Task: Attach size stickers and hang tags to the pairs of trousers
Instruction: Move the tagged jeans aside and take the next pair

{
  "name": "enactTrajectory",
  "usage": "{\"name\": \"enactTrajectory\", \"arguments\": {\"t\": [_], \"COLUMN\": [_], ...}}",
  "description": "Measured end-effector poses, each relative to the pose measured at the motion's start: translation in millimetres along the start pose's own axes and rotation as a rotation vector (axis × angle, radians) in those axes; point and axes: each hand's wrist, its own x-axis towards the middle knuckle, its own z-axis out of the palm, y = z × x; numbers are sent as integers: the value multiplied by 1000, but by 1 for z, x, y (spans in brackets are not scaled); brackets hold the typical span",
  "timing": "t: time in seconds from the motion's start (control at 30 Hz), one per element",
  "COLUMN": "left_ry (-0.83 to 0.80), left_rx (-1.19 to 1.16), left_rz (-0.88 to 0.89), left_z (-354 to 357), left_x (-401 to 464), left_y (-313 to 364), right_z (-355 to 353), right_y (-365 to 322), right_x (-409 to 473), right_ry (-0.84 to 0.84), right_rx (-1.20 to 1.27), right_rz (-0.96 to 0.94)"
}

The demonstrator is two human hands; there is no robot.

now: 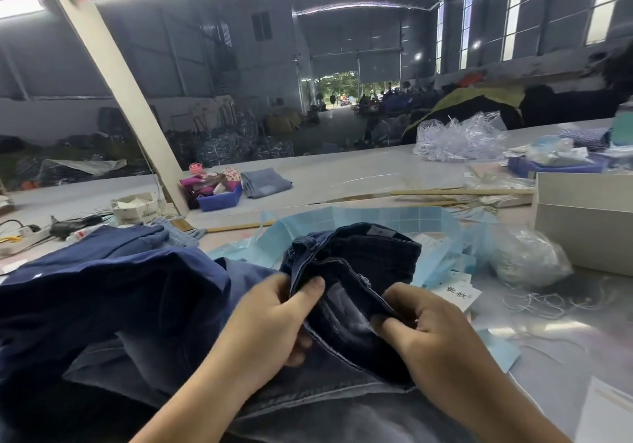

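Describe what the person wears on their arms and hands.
Nothing shows on either: the left hand and right hand are bare, with no gloves, rings or watch in view. Both forearms are uncovered right down to the frame's bottom edge, so no sleeves appear.

Your left hand (pixel 270 319) curls inward, thumb extended across the top and fingers folded beneath, pinching. Your right hand (pixel 424 333) lies just beside it, thumb and forefinger closed in a pinch. Both bare forearms rise from the lower edge, converging.
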Motion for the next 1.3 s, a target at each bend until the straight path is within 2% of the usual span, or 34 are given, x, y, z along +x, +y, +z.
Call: {"name": "enactTrajectory", "arguments": {"t": [0.07, 0.13, 0.23, 0.33, 0.43, 0.5, 0.57, 0.6, 0.67, 0.77, 0.9, 1.03, 1.1, 1.2, 1.3], "left_ry": [164, 220, 207, 132, 97, 49, -56, -104, -187, -318, -338, -160, -58, 7, -138], "left_rx": [300, 471, 611, 693, 611, 382, 25, -113, -240, -205, 169, 505, 594, 439, -69], "left_rz": [172, 303, 461, 459, 405, 307, 179, 111, 16, -35, 113, 326, 446, 459, 223], "left_z": [-5, -6, -2, 6, 14, 13, 12, 11, 8, -4, -8, -1, 3, 6, 5], "left_x": [2, 5, 16, 25, 29, 29, 22, 16, 8, 5, 7, 9, 12, 21, 27], "left_y": [8, 21, 43, 59, 51, 34, 15, 6, -8, -11, 16, 37, 37, 28, 13], "right_z": [-1, 1, 8, 8, 0, -5, -8, -8, -8, 2, 16, 22, 22, 26, 33], "right_y": [-3, -6, -10, -12, -7, -2, 4, 6, 4, -1, -11, -15, -14, -14, -10], "right_x": [-2, -6, -14, -17, -14, -9, -2, 3, 12, 23, 28, 28, 26, 21, 15], "right_ry": [-45, -80, -133, -260, -286, -151, 37, 112, 163, 100, -24, -30, -39, -60, -31], "right_rx": [112, 173, 203, 266, 357, 358, 344, 331, 257, 243, 424, 569, 649, 651, 525], "right_rz": [27, 12, -78, -129, -22, 126, 219, 229, 202, 195, 180, 112, 88, 53, -12]}}
